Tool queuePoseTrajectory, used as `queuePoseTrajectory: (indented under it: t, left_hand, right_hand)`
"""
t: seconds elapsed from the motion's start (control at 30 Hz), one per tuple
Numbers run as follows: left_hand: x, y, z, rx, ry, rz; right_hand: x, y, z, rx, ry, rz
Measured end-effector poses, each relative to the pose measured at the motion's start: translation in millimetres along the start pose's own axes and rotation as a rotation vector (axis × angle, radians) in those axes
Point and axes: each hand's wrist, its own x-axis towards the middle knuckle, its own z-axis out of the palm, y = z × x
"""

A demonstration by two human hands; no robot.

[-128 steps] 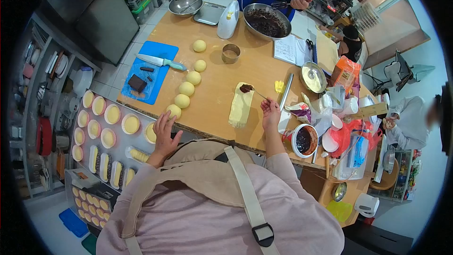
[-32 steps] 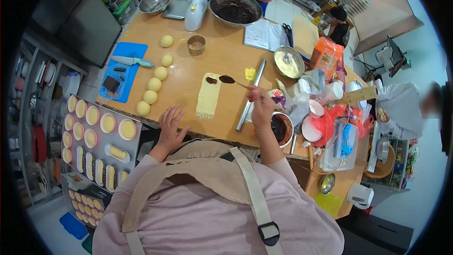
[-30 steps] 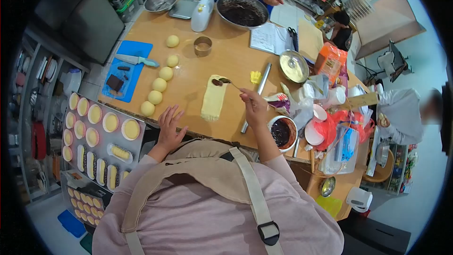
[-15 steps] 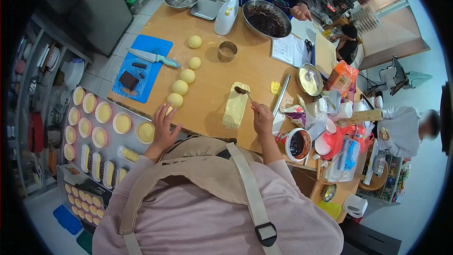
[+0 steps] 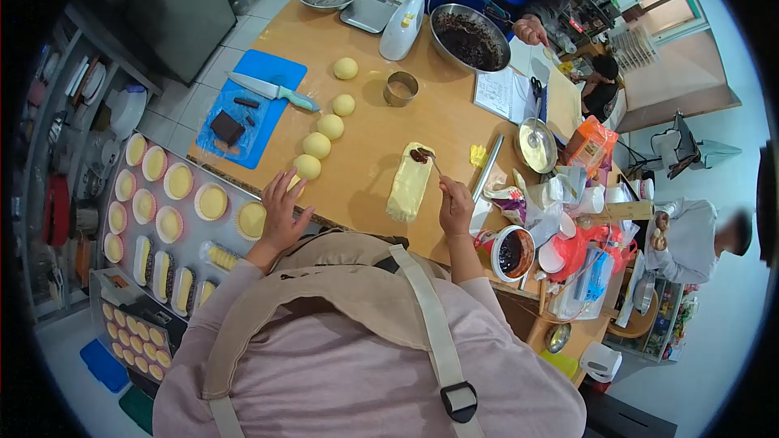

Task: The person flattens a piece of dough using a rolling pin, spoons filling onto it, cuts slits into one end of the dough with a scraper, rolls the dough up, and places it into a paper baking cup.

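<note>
A flat, pale dough strip [image 5: 408, 191] lies lengthwise in front of me, with a dark brown filling [image 5: 420, 154] at its far end. My right hand [image 5: 457, 207] grips a spoon [image 5: 436, 167] by the handle, its tip at the filling. At the table's near edge, my left hand [image 5: 284, 212] rests with fingers spread, beside the nearest in a row of several pale dough balls [image 5: 307, 166]. A tub of dark filling [image 5: 510, 252] stands to the right of my right hand.
On the left are a blue cutting board [image 5: 268, 134] with a knife [image 5: 272, 91] and chocolate block [image 5: 226, 127], and a tray of tarts [image 5: 231, 231]. A ring cutter [image 5: 400, 89] stands beyond the dough. Across the table, a person in blue works over a mixing bowl [image 5: 471, 39].
The dark filling now sits on the dough strip's far end, spread wider under the spoon. My view has shifted slightly; my left hand stays near the dough balls.
</note>
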Motion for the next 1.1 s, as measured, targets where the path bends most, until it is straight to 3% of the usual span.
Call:
queuePoseTrajectory:
  t: [1.1]
  left_hand:
    - [-11.6,6.0,-2.0,0.026,0.012,0.018]
  right_hand:
    - [0.9,4.4,-6.2,-0.006,0.004,-0.012]
